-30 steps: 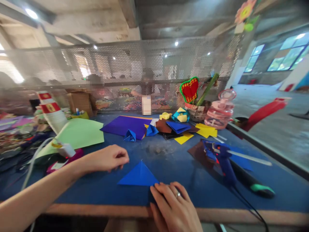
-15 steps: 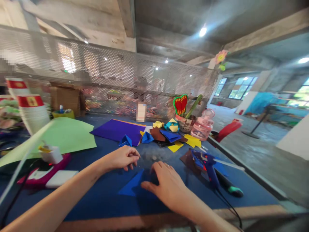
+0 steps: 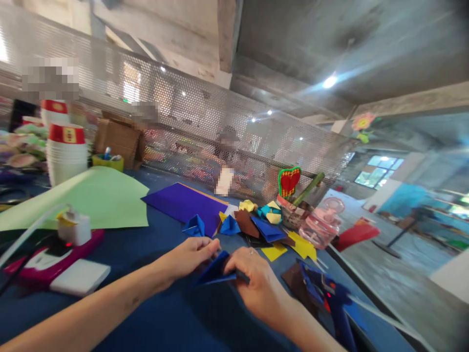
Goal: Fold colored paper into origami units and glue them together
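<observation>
- Near the middle of the worktop point(image 3: 164, 318), apparently lifted just off it: folded blue paper point(image 3: 215, 271), tilted, between the hands.
- With the right hand point(image 3: 253, 274), clamping the paper's right side between thumb and fingers.
- With the left hand point(image 3: 196, 254), curling beside the paper's far corner, thumb and fingers close together; cannot tell whether gripping that corner or only near it.
- Judging from the pose, probably in the middle of folding or turning the sheet; most likely calling for lining up the edges and pressing firmly along the crease, without letting the thin sheet slip.
- Just beyond, two folded blue pieces point(image 3: 194, 226) near a purple sheet point(image 3: 183, 205).
- Far left, stacked paper cups point(image 3: 68, 154) with red bands and gold-coloured marks, too blurred to read.
- To the left, a magenta-and-white power strip point(image 3: 94, 239); to the right, a blue glue gun point(image 3: 337, 293); no brand legible on either.
</observation>
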Demonstrator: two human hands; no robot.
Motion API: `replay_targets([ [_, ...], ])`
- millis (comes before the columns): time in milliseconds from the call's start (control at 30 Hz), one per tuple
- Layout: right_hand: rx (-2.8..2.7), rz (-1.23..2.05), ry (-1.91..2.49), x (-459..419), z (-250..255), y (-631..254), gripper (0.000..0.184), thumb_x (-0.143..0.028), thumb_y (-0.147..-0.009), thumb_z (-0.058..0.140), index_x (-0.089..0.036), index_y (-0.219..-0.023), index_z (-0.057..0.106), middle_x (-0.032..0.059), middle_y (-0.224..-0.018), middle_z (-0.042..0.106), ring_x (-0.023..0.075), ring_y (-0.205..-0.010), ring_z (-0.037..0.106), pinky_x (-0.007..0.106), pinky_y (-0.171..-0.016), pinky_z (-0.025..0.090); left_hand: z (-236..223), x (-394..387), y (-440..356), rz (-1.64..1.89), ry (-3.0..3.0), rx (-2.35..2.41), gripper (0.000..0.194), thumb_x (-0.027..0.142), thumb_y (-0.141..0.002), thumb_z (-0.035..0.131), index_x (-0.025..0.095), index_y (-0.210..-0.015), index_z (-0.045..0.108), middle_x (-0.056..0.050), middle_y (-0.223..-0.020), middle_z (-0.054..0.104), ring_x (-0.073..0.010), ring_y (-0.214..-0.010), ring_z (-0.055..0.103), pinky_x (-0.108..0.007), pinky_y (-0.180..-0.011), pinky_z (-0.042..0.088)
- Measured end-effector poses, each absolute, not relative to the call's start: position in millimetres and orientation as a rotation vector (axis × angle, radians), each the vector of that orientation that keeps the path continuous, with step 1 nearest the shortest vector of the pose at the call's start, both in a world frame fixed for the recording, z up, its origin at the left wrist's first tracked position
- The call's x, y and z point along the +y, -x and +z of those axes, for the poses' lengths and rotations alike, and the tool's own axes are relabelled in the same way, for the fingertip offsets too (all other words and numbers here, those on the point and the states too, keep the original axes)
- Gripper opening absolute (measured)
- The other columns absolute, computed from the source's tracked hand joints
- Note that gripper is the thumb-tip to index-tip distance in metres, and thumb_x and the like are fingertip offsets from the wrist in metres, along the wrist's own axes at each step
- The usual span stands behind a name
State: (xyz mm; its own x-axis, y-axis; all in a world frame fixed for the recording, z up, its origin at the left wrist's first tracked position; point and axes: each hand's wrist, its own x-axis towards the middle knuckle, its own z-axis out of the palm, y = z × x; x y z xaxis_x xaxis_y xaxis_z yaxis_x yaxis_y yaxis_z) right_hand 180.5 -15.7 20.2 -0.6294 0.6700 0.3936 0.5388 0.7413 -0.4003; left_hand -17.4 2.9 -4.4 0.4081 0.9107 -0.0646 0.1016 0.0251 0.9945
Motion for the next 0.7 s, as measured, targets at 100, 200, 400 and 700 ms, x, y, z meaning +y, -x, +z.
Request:
replay_targets([
  [100,-2.425,0.227,0.695,-6.3,7.2,-183.2,0.027,0.005,-0.066,0.046,-0.019,-0.077,0.054,0.0,-0.078,0.061,0.0152,-0.081,0.055,0.029,-0.077,0.038,-6.4,3.8,19.6,0.828,-1.381,0.867,0.065,0.064,-0.072,0.059,0.012,-0.111,0.055,-0.007,-0.094,0.063,-0.0136,-0.077,0.056,-0.025,-0.067,0.041],
  [200,-2.435,0.117,0.578,-7.0,-2.5,-184.5,0.025,0.003,-0.071,0.042,-0.019,-0.076,0.051,0.0018,-0.077,0.06,0.0157,-0.082,0.054,0.031,-0.077,0.04,-11.2,2.8,20.4,0.771,-1.376,0.798,0.083,0.047,-0.058,0.079,0.016,-0.127,0.044,-0.016,-0.13,0.051,-0.024,-0.111,0.054,-0.032,-0.089,0.043],
  [400,-2.437,-0.16,0.555,-15.3,-3.0,-188.4,0.024,-0.005,-0.087,0.043,-0.018,-0.074,0.057,0.002,-0.088,0.064,0.0141,-0.086,0.055,0.031,-0.079,0.041,-0.9,-6.5,19.1,0.67,-1.371,0.826,0.067,0.017,-0.066,0.068,0.026,-0.129,0.047,-0.006,-0.132,0.055,-0.0221,-0.125,0.047,-0.032,-0.101,0.038],
  [700,-2.26,-0.249,0.709,-11.5,-5.4,-192.0,0.02,-0.009,-0.088,0.051,-0.021,-0.082,0.066,0.0026,-0.085,0.063,0.0153,-0.083,0.054,0.03,-0.076,0.045,-2.2,-0.1,18.3,0.884,-0.801,0.749,0.03,0.03,-0.075,0.065,0.014,-0.1,0.066,-0.009,-0.086,0.073,-0.0249,-0.079,0.069,-0.04,-0.078,0.053],
])
